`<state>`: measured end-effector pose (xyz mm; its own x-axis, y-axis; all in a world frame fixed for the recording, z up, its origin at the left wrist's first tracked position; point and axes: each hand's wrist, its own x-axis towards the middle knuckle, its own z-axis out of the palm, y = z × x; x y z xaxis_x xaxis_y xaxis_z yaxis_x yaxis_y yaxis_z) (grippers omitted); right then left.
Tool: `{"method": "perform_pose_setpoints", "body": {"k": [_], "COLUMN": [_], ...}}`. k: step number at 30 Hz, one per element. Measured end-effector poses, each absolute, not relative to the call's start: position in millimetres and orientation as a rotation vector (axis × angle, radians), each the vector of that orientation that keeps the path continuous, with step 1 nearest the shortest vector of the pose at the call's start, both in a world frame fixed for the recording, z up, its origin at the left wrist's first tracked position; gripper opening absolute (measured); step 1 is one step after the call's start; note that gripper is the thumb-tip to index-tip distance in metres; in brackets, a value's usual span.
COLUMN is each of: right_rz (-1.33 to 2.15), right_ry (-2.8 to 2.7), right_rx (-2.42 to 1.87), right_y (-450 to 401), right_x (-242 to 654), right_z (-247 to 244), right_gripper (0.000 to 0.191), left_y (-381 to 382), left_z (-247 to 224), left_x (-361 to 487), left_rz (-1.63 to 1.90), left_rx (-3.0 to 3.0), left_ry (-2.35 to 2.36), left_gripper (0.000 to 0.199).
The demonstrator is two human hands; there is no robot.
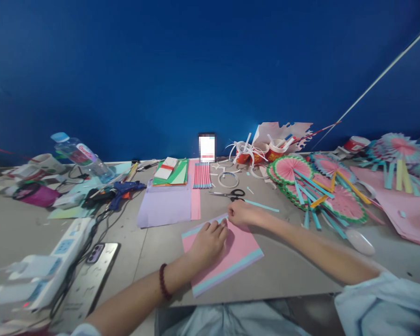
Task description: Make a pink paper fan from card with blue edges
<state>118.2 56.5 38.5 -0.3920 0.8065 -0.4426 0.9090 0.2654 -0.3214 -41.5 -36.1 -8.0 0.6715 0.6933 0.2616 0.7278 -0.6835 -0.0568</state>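
Note:
A pink paper sheet (241, 240) with light blue strips along two opposite edges lies slanted on the table in front of me. My left hand (210, 240), with a dark red bead bracelet (165, 282) on the wrist, rests on the sheet; its bent fingers are closed at the far edge. There, beside them, my right hand (244, 213) is closed, its fingertips at the far blue strip (196, 230). What lies under the fingers is mostly hidden. Just beyond the right hand are black-handled scissors (237, 193) and a loose blue paper strip (264, 206).
Purple paper (166, 205) lies left of centre, under green card sheets (178, 173). Paper fans (293, 170) crowd the right. A tape roll (228, 179) sits farther back. A glue gun (124, 191), power strip (63, 254), phone (99, 266) and bottle (86, 156) stand left.

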Motion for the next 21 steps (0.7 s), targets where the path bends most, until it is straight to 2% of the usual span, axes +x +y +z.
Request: {"method": "perform_pose_setpoints", "body": {"k": [21], "right_rz": [-0.713], "right_ry": [2.346], "right_rx": [1.576], "right_y": [57.4], "right_x": [118.0], "right_z": [39.3], "right_gripper": [0.014], "left_y": [-36.8], "left_z": [-9.2], "left_x": [-42.2], "left_rz": [-0.330], "left_rx": [-2.760], "left_ry": [-1.179], "left_gripper": [0.032]}}
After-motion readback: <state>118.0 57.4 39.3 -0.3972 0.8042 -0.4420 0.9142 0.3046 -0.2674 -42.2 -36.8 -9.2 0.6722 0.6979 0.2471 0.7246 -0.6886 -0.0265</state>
